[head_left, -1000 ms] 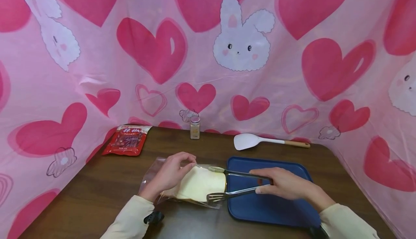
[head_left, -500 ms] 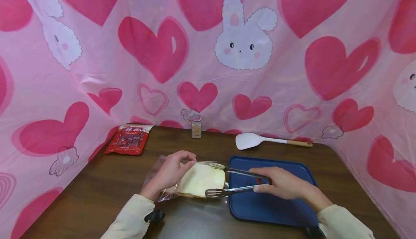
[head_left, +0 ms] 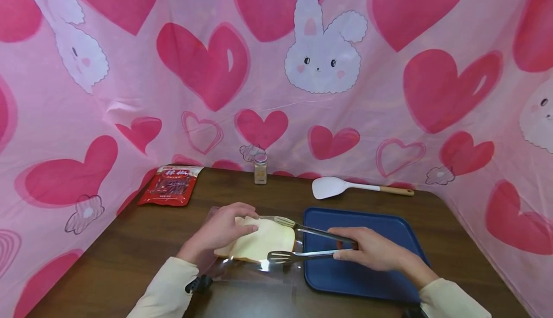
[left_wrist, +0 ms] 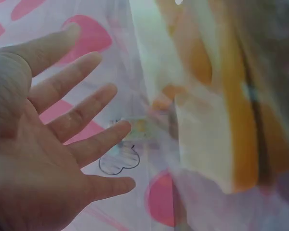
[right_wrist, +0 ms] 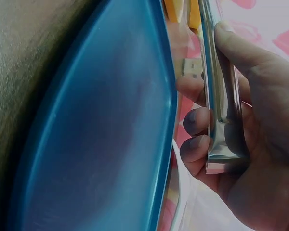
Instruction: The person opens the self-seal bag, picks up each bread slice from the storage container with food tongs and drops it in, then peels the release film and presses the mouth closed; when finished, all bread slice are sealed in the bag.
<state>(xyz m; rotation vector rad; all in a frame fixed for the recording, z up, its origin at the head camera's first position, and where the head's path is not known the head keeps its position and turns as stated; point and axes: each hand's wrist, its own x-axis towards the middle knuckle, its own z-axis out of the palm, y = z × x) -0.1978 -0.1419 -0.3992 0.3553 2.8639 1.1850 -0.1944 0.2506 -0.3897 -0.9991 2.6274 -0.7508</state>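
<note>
White sliced bread point(head_left: 268, 238) lies on and partly in a clear plastic bag point(head_left: 259, 272) left of the blue tray. My left hand point(head_left: 222, 229) hovers over the bread's left side. In the left wrist view that hand point(left_wrist: 62, 130) has its fingers spread, apart from the bread slices point(left_wrist: 204, 139). My right hand point(head_left: 373, 248) grips metal tongs point(head_left: 321, 231) above the tray. The tongs' two slotted tips stand apart, at the far and near sides of the bread's right end. In the right wrist view the fingers point(right_wrist: 195, 148) curl round the tongs' closed end point(right_wrist: 226, 154).
The blue tray point(head_left: 363, 287) lies to the right. Behind it is a white spatula point(head_left: 330, 188) with a wooden handle. A small seasoning jar point(head_left: 260, 170) and a red food packet point(head_left: 170, 187) stand towards the back. A pink heart-patterned cloth point(head_left: 268, 87) surrounds the table.
My left hand has let go of the bag's edge and opened, shifting slightly left. The bag's plastic now lies lower, in front of the bread. The tongs have moved slightly left along the bread.
</note>
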